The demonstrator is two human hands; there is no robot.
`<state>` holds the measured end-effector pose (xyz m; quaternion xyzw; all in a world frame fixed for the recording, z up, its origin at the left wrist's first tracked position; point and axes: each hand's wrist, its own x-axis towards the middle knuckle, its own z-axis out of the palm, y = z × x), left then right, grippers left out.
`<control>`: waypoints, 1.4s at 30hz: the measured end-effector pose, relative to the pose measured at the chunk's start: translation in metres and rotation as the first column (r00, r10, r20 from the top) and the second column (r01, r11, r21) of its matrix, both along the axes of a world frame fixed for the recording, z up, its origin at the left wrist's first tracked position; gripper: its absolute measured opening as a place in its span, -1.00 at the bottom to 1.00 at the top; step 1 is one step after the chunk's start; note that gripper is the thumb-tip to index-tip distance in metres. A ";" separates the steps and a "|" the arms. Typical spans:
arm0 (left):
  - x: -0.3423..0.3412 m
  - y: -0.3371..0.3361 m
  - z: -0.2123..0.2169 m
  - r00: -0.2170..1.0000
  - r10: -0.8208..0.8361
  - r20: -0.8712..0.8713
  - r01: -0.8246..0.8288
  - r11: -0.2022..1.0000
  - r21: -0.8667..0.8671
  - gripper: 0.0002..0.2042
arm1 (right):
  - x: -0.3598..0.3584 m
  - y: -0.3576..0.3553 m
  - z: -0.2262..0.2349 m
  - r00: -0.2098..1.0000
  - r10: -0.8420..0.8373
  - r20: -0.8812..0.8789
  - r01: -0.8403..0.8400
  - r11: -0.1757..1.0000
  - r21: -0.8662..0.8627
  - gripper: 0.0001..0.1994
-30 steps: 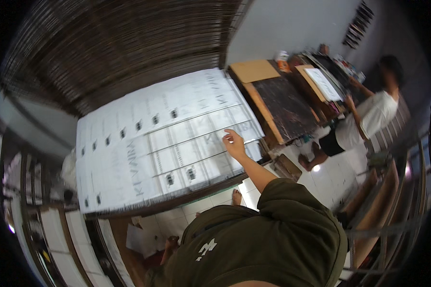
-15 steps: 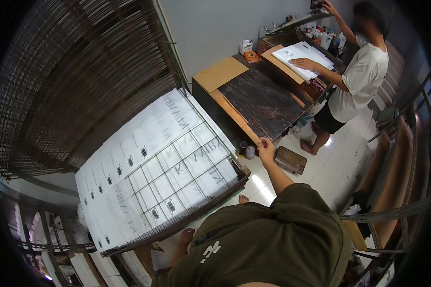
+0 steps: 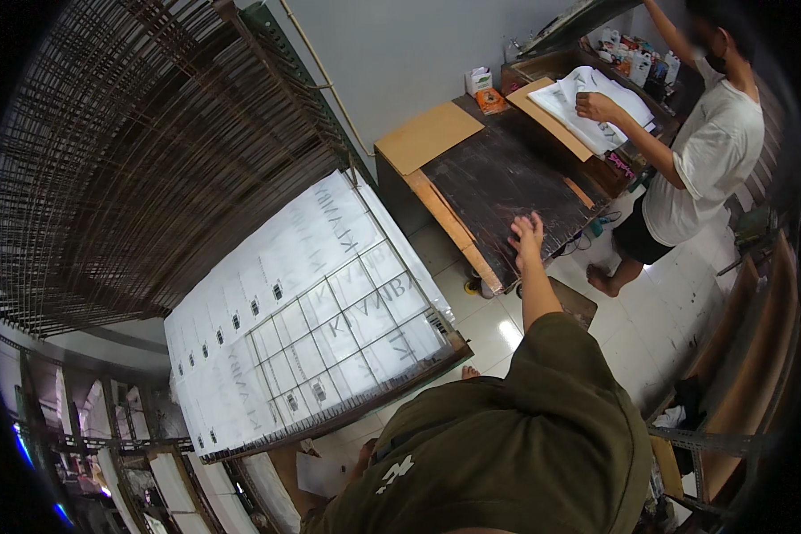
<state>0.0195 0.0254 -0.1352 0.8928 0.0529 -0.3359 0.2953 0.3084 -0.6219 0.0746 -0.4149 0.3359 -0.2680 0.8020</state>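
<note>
My right hand (image 3: pixel 527 233) reaches out over the near edge of a dark-topped table (image 3: pixel 507 178), its fingers apart and holding nothing. A wooden strip (image 3: pixel 449 227) runs along that table's left side. My left hand (image 3: pixel 363 458) hangs low beside my body, mostly hidden; its fingers cannot be made out. A rack's wire shelf (image 3: pixel 465 349) lies left of me, bearing large white printed sheets (image 3: pixel 303 294). Across the table, a co-worker's hand (image 3: pixel 601 107) pinches the edge of a white sheet (image 3: pixel 552 98) on a stack.
Many raised wire shelves (image 3: pixel 151 133) fill the upper left. A tan board (image 3: pixel 432 135) lies on the table's far corner. The co-worker's other arm reaches up to a tilted frame (image 3: pixel 578 22). A brown box (image 3: pixel 571 303) is on the floor. Boards (image 3: pixel 756 356) lean at right.
My right hand has left the table's near corner, moving up and right with its fingers spreading. The co-worker's hand, flat on the sheets before, now lifts a sheet's edge. The view has shifted.
</note>
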 end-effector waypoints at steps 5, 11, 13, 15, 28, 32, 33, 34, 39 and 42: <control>-0.019 0.003 0.014 0.994 0.101 -0.046 -0.098 0.993 0.062 -0.73 | 0.028 -0.007 0.020 0.995 -0.082 0.053 0.080 0.996 0.031 -0.13; -0.041 -0.002 0.014 0.980 0.188 -0.061 -0.184 0.980 0.071 -0.74 | 0.042 0.024 0.042 0.957 -0.251 0.148 0.234 0.965 0.121 -0.14; -0.061 -0.005 0.009 0.974 0.216 -0.073 -0.211 0.975 0.068 -0.75 | 0.039 0.047 0.035 0.953 -0.271 0.133 0.239 0.947 0.215 -0.23; -0.056 0.002 0.003 0.990 0.138 0.003 -0.138 0.986 0.094 -0.75 | 0.032 0.057 0.026 0.922 -0.383 0.056 0.347 0.883 0.316 -0.47; -0.037 -0.047 0.097 0.905 0.420 -0.060 -0.413 0.905 0.106 -0.55 | 0.044 0.070 0.103 0.928 -0.330 -0.171 0.067 0.602 -0.796 -0.26; -0.050 -0.041 0.097 0.864 0.502 -0.038 -0.498 0.864 0.072 -0.53 | 0.056 0.088 0.180 0.967 0.086 -0.241 -0.238 -0.049 -0.970 -0.43; -0.052 -0.036 0.109 0.847 0.527 -0.071 -0.527 0.850 0.012 -0.50 | 0.058 0.097 0.198 0.946 0.133 -0.295 -0.270 -0.176 -0.947 -0.46; -0.062 -0.029 0.101 0.829 0.555 -0.074 -0.557 0.831 -0.007 -0.50 | 0.061 0.112 0.223 0.919 0.181 -0.352 -0.287 -0.307 -0.908 -0.49; -0.126 0.018 0.055 0.719 0.674 -0.172 -0.687 0.726 -0.026 -0.53 | 0.029 0.251 0.348 0.831 0.423 -0.361 -0.094 -0.533 -0.841 -0.63; -0.167 0.041 0.031 0.701 0.706 -0.103 -0.706 0.707 0.040 -0.55 | 0.001 0.339 0.406 0.689 0.469 -0.552 -0.119 -0.679 -0.725 -0.62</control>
